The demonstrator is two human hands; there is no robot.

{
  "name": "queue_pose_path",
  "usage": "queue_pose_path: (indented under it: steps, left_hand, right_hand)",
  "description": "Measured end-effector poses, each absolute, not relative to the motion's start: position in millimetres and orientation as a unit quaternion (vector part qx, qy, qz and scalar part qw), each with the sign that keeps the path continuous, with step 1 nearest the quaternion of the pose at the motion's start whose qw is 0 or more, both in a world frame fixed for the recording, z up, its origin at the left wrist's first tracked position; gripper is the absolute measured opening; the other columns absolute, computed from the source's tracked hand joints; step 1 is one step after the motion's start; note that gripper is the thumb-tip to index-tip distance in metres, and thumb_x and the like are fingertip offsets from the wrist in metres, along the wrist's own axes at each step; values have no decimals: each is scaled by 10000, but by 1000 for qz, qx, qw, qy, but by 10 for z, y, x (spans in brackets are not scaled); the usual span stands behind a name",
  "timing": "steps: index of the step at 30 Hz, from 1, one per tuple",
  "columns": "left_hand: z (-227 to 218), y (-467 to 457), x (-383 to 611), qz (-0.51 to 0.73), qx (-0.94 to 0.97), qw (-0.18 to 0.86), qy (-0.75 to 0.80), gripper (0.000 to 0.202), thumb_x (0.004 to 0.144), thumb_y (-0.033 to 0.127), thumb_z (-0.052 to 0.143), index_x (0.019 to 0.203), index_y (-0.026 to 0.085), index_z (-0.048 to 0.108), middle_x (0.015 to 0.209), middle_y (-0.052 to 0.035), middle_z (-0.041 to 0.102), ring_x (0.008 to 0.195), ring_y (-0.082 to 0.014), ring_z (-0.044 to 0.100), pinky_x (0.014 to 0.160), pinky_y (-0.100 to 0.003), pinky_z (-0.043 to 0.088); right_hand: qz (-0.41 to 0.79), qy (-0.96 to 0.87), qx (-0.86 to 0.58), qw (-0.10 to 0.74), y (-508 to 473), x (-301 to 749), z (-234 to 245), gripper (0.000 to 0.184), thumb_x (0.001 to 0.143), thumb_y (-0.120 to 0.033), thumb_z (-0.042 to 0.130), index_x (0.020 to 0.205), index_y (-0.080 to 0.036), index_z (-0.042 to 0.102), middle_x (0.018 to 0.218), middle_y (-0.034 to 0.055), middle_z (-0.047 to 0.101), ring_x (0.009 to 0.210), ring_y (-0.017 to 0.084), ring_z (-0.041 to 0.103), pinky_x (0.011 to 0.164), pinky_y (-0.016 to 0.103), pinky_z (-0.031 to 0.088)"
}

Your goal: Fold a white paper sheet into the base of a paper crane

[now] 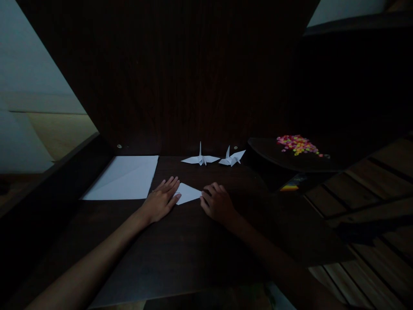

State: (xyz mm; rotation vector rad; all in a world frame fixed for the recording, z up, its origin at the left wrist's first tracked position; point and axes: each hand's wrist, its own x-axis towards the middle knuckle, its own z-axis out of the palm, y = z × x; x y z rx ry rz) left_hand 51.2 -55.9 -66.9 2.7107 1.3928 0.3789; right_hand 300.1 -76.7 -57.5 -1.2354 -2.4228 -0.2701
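A small folded piece of white paper (188,193) lies on the dark desk, wide at the left and narrowing to a point at the right. My left hand (162,199) rests flat over its left end, fingers stretched out. At the pointed right end, the curled fingers of my right hand (218,202) close on the paper's tip. Two white origami cranes sit behind it: one crane (200,159) has its wings spread wide, and the other crane (232,159) is turned at an angle beside it.
White paper sheets (129,177) lie to the left, near the desk's side panel (54,172). On a rounded shelf (267,148) at the right is a pile of small colourful pieces (297,144). A tall dark panel (180,77) rises behind the desk (167,254).
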Motion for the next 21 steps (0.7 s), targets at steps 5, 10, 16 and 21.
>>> queue_pose_path:
  steps: [5,10,16,21]
  left_hand:
    - [-733,-610,704,140,876,12,461,533,1010,431,276,1436,138,403,1492,-144,401,1422,-267,290,1150,-497,280]
    - [-730,-641,809,132,878,5,461,508,1005,367,295,1418,98,417,1501,-166,379,1425,-276,280,1149,-477,294]
    - [-753,-643,743,152,884,19,442,498,1010,297,229,1429,78,385,1500,-181,374,1432,-252,266,1146,-481,299]
    - [-765,-664,703,160,884,17,439,511,1013,329,228,1449,99,364,1500,-172,377,1430,-258,271,1139,-487,311]
  right_hand:
    - [-45,-856,-439,268,-732,2825,-629,321,866,-129,481,1134,-56,644,1253,206,608,1169,309,527,992,490,445]
    - [31,-872,-400,279,-699,2595,-739,449,959,-197,368,1369,-51,482,1450,187,453,1391,272,359,1148,496,323]
    - [49,-883,-400,242,-662,2559,-788,484,987,-252,350,1430,-66,408,1463,197,426,1402,274,344,1134,499,347]
    - [34,-886,-398,235,-654,2590,-796,497,983,-273,383,1440,-77,395,1475,190,409,1402,269,344,1136,495,340]
